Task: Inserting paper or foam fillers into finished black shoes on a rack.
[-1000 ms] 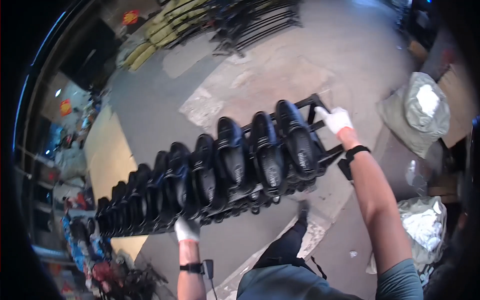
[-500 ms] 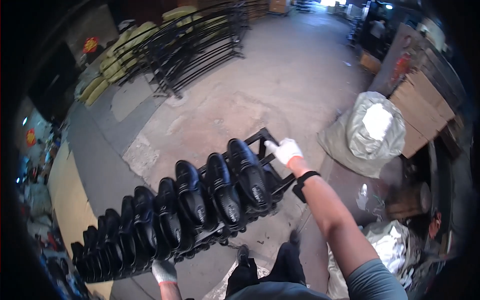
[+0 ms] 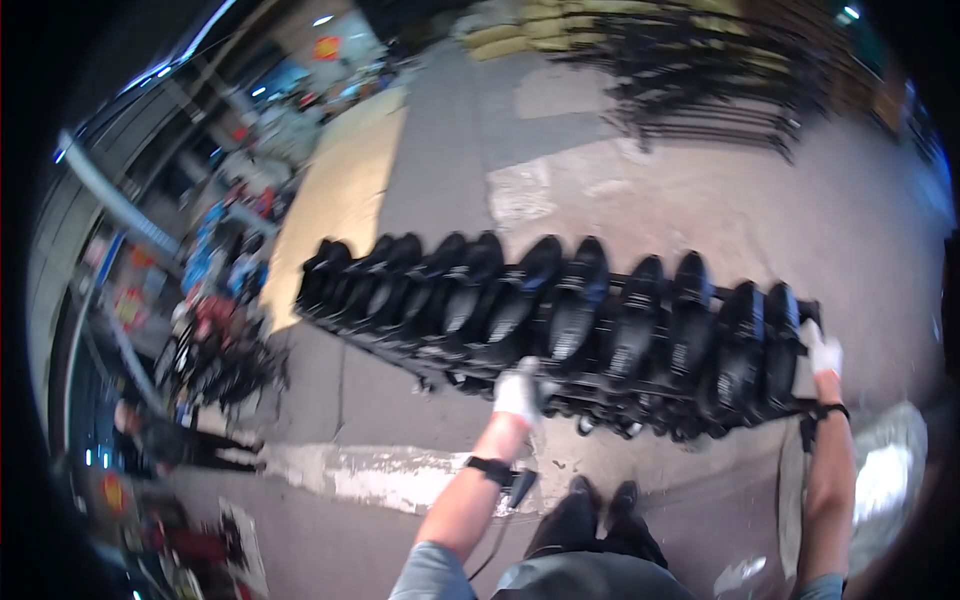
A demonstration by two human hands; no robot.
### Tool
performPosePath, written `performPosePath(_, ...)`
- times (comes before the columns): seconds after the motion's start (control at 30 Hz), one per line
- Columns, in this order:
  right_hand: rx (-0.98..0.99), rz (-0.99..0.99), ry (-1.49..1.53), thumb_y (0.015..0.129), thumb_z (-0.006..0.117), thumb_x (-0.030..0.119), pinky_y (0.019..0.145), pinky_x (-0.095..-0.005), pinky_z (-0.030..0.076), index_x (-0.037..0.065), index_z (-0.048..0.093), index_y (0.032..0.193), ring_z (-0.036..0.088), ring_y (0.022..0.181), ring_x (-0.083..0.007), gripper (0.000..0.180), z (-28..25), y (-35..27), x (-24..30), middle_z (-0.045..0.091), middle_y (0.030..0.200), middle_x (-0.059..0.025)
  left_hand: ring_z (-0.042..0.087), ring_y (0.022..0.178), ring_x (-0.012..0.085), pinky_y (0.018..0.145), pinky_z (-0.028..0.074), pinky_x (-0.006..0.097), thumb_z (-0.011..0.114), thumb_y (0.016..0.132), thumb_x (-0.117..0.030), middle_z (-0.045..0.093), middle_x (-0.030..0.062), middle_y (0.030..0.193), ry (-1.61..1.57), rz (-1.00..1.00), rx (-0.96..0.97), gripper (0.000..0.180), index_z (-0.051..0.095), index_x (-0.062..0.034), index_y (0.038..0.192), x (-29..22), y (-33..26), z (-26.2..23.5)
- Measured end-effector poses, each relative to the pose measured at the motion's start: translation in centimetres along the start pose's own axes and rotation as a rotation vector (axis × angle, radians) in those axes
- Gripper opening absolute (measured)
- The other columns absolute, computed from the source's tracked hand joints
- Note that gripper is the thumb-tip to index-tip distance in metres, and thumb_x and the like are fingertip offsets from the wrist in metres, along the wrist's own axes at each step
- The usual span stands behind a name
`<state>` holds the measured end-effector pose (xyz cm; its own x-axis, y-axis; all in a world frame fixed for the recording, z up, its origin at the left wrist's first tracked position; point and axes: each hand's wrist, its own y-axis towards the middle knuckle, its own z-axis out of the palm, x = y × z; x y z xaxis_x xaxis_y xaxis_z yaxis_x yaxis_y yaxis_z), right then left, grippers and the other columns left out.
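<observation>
Rack (image 3: 372, 352) stretching across 12 o'clock, bearing black loafers (image 3: 574, 312). Left hand (image 3: 518, 393) touching rack's 6 o'clock edge, finger closure blurring beyond judging; right hand (image 3: 824, 354) gripping 3 o'clock end, fingers curled.

A long black rack (image 3: 372, 350) carries a row of black shoes (image 3: 573, 315).

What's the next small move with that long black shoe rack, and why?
Perhaps steady the rack: the white-gloved left hand is at its near side, the white-gloved right hand at its right end, and glossy black shoes line it.
</observation>
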<state>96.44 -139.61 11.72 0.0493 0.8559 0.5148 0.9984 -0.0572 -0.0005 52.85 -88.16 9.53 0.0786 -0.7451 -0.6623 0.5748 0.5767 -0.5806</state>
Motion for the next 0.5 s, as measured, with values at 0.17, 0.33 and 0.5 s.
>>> performPosePath(0.17, -0.074, 0.007, 0.071, 0.097, 0.07, 0.071, 0.075, -0.0486, 0.051, -0.012, 0.074, 0.094, 0.061, 0.079, -0.0246, 0.083, -1.3, 9.1, -10.3, 0.074, 0.084, -0.0184, 0.076, 0.108, 0.0316, 0.094, 0.067, 0.047, 0.051, 0.114, -0.01, 0.072, 0.0193, 0.12, -0.133, 0.129, 0.065, 0.022, 0.06, 0.0069, 0.125, 5.4, -3.2, 6.5)
performPosePath(0.33, 0.068, -0.127, -0.076, 0.098, 0.055, 0.08, 0.101, -0.055, 0.05, -0.02, 0.069, 0.114, 0.069, 0.107, -0.0494, 0.102, 2.2, 12.1, -8.9, 0.072, 0.113, -0.0403, 0.075, 0.093, 0.0232, 0.087, 0.068, 0.041, 0.056, 0.112, -0.01, 0.071, 0.0102, 0.105, -0.191, 0.229, -0.083, 0.011, 0.06, -0.0031, 0.12, 8.4, -4.6, 5.9)
performPosePath(0.5, 0.065, -0.2, -0.123, 0.099, 0.053, 0.081, 0.089, -0.0562, 0.051, -0.019, 0.073, 0.097, 0.067, 0.085, -0.0419, 0.102, 4.4, 18.0, -10.6, 0.073, 0.088, -0.0331, 0.073, 0.084, 0.0174, 0.074, 0.067, 0.033, 0.06, 0.11, -0.01, 0.072, 0.0063, 0.099, -0.202, 0.295, -0.153, 0.009, 0.061, -0.0059, 0.118, 14.3, -3.2, 6.9)
